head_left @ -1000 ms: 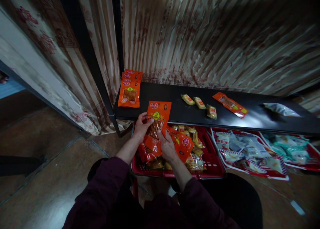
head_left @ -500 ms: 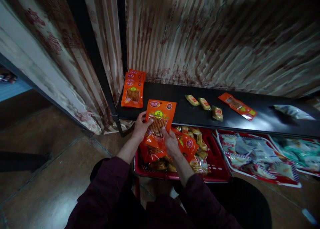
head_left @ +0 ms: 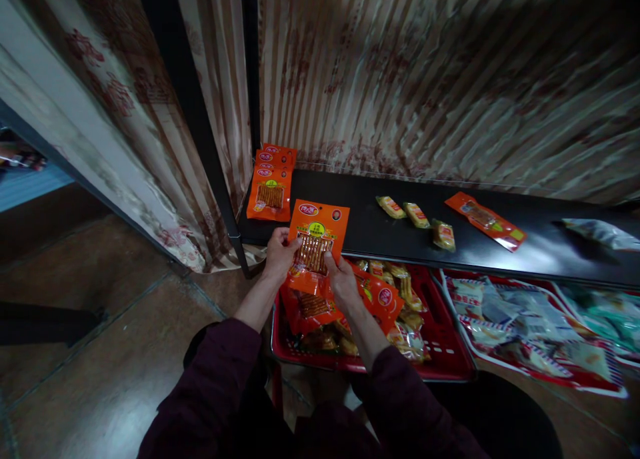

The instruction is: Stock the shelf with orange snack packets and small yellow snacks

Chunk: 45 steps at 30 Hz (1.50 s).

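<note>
Both my hands hold an orange snack packet (head_left: 317,235) upright over the front edge of a black shelf (head_left: 380,229). My left hand (head_left: 278,255) pinches its lower left side. My right hand (head_left: 341,280) grips its lower right corner. Under my hands a red basket (head_left: 440,342) holds more orange packets (head_left: 380,299) and small yellow snack packs. A stack of the same orange packets (head_left: 271,191) lies on the shelf's left end.
On the shelf lie three small yellow packs (head_left: 416,215), one long orange packet (head_left: 486,220) and a clear bag (head_left: 600,232). Red trays with pale wrapped snacks (head_left: 505,315) stand to the right below the shelf. Striped curtains hang behind and at left. The floor is brown.
The view has drifted slightly left and down. The packet in my hands has stayed at about the same spot; my grip is unchanged.
</note>
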{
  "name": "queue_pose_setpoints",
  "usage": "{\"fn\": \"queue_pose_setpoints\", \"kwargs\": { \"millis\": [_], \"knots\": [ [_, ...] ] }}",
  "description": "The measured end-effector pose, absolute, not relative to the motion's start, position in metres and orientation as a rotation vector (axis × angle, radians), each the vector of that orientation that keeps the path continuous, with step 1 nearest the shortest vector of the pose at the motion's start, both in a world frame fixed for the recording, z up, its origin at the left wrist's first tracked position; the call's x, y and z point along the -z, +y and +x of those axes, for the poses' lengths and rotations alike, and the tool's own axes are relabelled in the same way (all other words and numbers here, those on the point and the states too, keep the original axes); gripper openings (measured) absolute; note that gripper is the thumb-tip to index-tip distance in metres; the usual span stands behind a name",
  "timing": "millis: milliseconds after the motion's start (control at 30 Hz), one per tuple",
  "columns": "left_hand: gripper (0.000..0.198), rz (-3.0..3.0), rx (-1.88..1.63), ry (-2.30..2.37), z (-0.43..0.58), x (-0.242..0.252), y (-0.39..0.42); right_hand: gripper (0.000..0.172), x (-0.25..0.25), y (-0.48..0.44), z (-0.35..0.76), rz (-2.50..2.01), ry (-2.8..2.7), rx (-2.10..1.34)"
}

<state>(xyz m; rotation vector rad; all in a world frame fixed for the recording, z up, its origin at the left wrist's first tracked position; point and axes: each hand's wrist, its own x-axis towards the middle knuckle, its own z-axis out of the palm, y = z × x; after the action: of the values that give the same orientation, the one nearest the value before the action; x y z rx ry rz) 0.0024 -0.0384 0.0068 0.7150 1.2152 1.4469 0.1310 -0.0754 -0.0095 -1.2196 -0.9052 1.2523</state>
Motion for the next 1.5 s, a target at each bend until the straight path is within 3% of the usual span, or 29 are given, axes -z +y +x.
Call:
{"fn": "queue_pose_setpoints", "kwargs": {
  "millis": [867,1233,1500],
  "knots": [
    [0.013,0.836,-1.566,1.399,-0.031,0.003,0.005,0.037,0.003,-0.028,0.098,-1.171,-0.963,-1.269],
    [0.029,0.894,-1.533,1.463,-0.045,0.001,0.014,0.040,0.005,0.009,0.087,-1.204,-1.011,-1.263],
    [0.044,1.014,-1.501,1.709,-0.054,0.016,0.025,0.033,0.009,0.030,0.079,-1.221,-1.058,-1.217]
  ]
}}
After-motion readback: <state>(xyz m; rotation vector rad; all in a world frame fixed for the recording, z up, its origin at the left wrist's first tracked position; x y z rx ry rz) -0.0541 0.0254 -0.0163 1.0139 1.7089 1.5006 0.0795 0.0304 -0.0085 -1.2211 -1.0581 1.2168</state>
